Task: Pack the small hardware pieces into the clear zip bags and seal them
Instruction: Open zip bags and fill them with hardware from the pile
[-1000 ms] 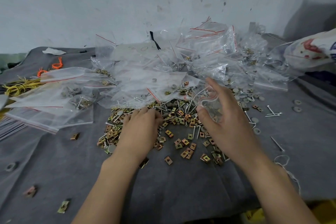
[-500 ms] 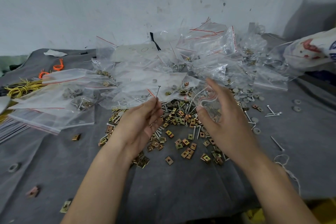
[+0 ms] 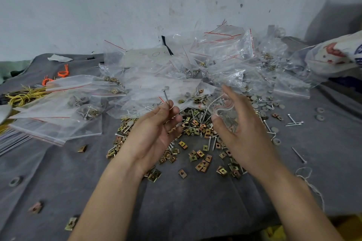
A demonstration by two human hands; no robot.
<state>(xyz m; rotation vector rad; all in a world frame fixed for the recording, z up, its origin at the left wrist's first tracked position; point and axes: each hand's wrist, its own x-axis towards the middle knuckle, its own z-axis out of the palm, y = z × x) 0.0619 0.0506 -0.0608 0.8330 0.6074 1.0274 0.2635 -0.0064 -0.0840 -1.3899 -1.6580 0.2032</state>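
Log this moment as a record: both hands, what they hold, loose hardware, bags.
left hand: pinches a nail at its fingertips, head up
right hand: holds a small clear zip bag
loose hardware: brass clips and more nails piled on the grey cloth beneath both hands
filled bags: heaped behind the pile

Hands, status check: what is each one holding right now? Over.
Left hand pinches one nail, head up. Right hand holds small clear bag, hardware inside. Nothing between them.
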